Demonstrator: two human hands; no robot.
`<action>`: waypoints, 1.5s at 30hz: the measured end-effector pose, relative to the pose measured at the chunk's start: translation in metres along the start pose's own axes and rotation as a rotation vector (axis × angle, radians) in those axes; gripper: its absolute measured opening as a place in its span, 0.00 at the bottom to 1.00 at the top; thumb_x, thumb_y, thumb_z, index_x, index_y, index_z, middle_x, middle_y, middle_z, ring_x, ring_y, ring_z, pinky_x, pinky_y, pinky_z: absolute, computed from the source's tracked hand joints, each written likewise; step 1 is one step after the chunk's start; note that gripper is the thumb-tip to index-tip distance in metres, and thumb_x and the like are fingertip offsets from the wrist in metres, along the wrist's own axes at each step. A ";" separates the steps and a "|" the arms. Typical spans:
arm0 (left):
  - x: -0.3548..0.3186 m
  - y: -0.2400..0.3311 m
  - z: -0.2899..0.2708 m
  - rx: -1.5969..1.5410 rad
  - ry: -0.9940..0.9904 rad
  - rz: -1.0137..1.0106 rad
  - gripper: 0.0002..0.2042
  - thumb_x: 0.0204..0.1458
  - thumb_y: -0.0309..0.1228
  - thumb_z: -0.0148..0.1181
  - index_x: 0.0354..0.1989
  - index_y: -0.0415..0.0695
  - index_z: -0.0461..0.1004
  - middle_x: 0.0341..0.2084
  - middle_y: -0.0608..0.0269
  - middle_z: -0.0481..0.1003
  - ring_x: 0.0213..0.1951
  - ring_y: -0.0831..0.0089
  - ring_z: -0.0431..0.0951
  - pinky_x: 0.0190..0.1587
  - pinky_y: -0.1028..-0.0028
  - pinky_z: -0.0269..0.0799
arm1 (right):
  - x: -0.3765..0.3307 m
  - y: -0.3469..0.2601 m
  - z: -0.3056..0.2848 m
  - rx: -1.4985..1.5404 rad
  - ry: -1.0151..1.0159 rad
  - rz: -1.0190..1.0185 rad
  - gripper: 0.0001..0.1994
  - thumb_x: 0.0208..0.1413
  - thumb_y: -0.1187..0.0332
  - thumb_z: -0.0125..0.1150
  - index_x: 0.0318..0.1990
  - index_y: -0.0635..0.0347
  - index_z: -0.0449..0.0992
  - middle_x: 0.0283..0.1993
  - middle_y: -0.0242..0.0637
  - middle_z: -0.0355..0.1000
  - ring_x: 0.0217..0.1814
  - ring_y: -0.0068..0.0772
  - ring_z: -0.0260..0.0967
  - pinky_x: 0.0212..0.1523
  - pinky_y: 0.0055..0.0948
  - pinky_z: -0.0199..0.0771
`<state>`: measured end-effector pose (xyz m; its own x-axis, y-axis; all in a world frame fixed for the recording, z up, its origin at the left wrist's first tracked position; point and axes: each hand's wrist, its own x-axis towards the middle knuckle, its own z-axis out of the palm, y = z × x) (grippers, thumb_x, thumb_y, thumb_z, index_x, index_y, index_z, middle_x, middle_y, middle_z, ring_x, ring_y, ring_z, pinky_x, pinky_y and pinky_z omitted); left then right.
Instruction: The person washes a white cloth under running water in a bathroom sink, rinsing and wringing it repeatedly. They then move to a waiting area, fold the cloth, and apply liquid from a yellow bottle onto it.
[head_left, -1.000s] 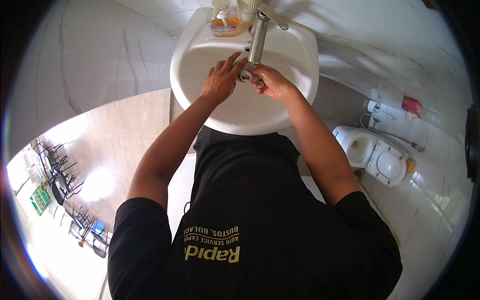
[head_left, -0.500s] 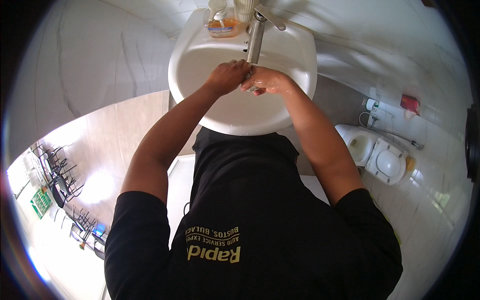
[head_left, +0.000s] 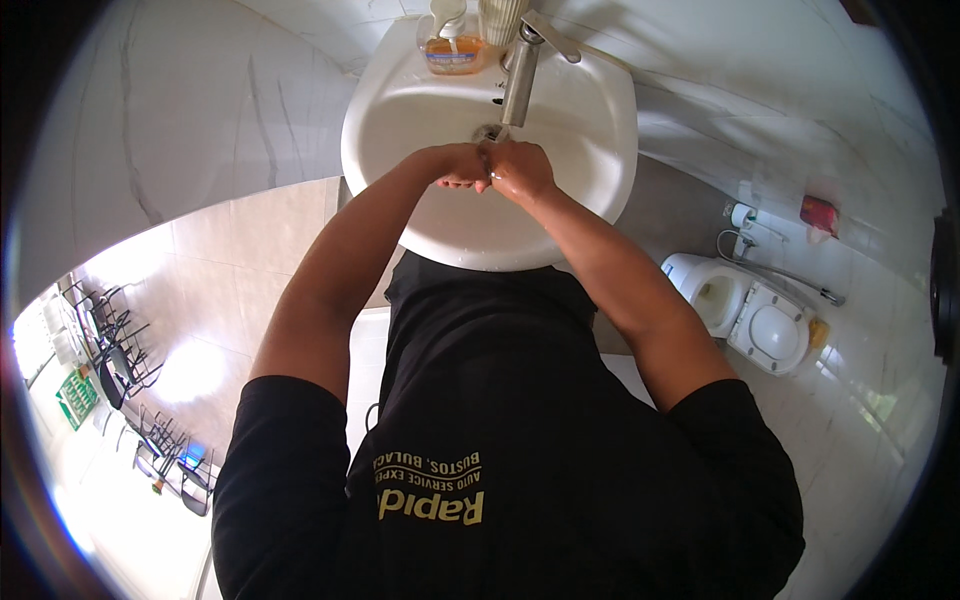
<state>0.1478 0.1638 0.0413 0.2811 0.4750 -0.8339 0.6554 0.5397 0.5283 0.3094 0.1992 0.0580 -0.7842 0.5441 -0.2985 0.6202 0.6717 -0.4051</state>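
A white toilet (head_left: 745, 310) stands on the floor with its lid down over part of the bowl. Behind it rises a wall of pale marble-look tiles (head_left: 760, 90) with thin grey veins. Just beside the toilet a chrome spray hose (head_left: 775, 268) runs along that wall, and a red object (head_left: 818, 214) hangs above it. Well apart from the toilet, glossy beige floor tiles (head_left: 210, 290) catch a bright glare, and black wire racks (head_left: 110, 340) stand there.

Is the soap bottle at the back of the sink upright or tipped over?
Upright. The soap bottle stands on the sink rim left of the tap, pump head on top, orange liquid settled in its lower part.
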 end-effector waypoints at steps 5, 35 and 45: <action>-0.010 -0.006 -0.009 -0.501 -0.310 -0.076 0.04 0.47 0.29 0.64 0.27 0.48 0.74 0.18 0.76 0.63 0.16 0.85 0.56 0.17 0.79 0.48 | -0.002 -0.003 -0.008 -0.049 0.157 -0.048 0.06 0.51 0.63 0.62 0.35 0.51 0.80 0.31 0.38 0.78 0.37 0.43 0.80 0.35 0.44 0.80; -0.020 0.025 0.039 -1.322 0.454 0.180 0.29 0.57 0.22 0.53 0.70 0.49 0.60 0.50 0.57 0.75 0.45 0.68 0.80 0.47 0.66 0.80 | -0.025 0.029 -0.016 1.248 0.093 0.553 0.22 0.59 0.55 0.67 0.54 0.59 0.73 0.46 0.37 0.72 0.50 0.32 0.72 0.47 0.41 0.76; -0.048 0.034 0.039 -1.179 0.421 0.282 0.39 0.49 0.17 0.52 0.74 0.49 0.53 0.53 0.56 0.72 0.50 0.66 0.77 0.48 0.66 0.80 | -0.023 0.019 -0.036 1.720 -0.074 0.654 0.25 0.65 0.46 0.56 0.60 0.53 0.66 0.50 0.36 0.73 0.53 0.33 0.73 0.50 0.48 0.76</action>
<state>0.1843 0.1321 0.0935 -0.0753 0.7383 -0.6703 -0.4652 0.5685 0.6785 0.3399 0.2175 0.0879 -0.4835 0.4228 -0.7664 0.1234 -0.8340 -0.5379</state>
